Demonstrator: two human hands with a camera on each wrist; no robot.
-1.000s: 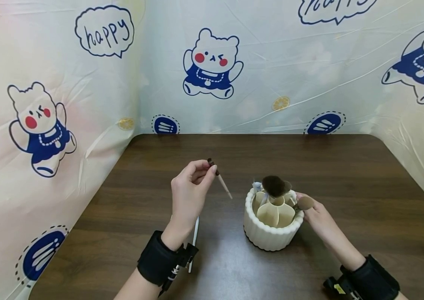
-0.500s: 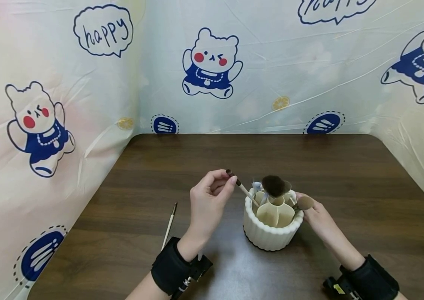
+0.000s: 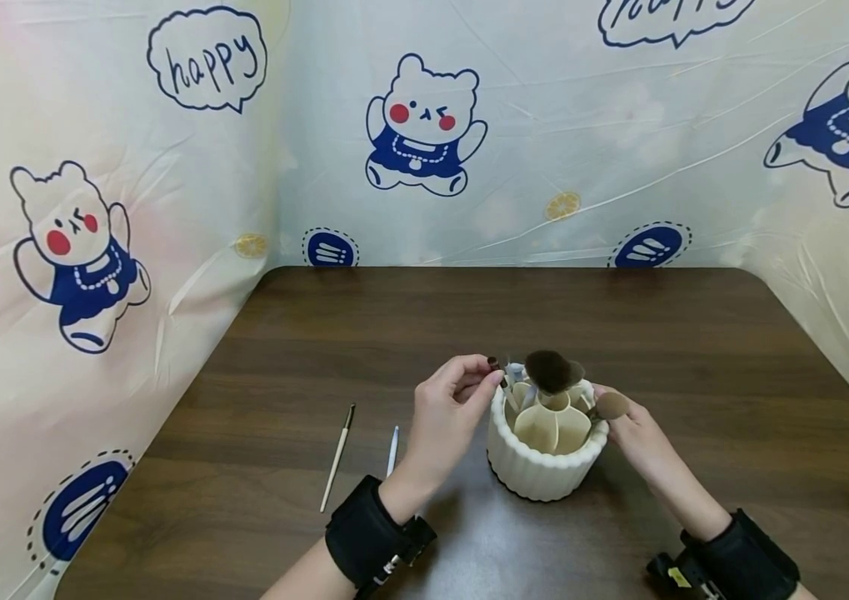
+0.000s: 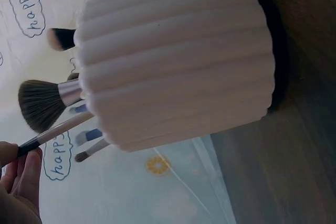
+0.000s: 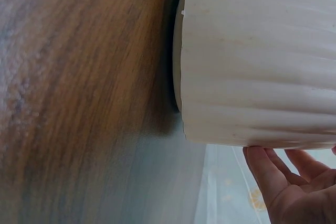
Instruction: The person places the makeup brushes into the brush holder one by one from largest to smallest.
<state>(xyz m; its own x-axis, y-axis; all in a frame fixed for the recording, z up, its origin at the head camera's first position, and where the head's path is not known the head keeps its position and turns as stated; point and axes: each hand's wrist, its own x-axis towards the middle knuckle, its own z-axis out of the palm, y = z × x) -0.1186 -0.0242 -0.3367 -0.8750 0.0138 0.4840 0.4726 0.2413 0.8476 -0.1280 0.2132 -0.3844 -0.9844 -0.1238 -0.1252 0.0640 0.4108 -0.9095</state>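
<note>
My left hand [image 3: 450, 408] pinches a slim makeup brush [image 4: 67, 125] by its dark end. The pale handle of this brush slants into the left side of a cream, ribbed brush holder [image 3: 544, 467]. Inside the holder, curved dividers form compartments. A large dark fluffy brush [image 3: 548, 372] and a tan-tipped brush [image 3: 611, 407] stand in it, among smaller brushes. On the holder's right side, my right hand [image 3: 637, 433] grips near the rim. In the right wrist view its fingers [image 5: 265, 174] touch the ribbed wall.
On the dark wooden table [image 3: 244, 517], a thin brush with a pale handle [image 3: 337, 458] lies left of my left forearm. Beside it lies a light blue slender stick [image 3: 392, 450], partly hidden by that arm. A patterned curtain [image 3: 529, 150] hangs behind the table.
My left hand has moved right and slightly down, carrying the slim brush from over the table into the holder. The right hand and the holder have stayed in place.
</note>
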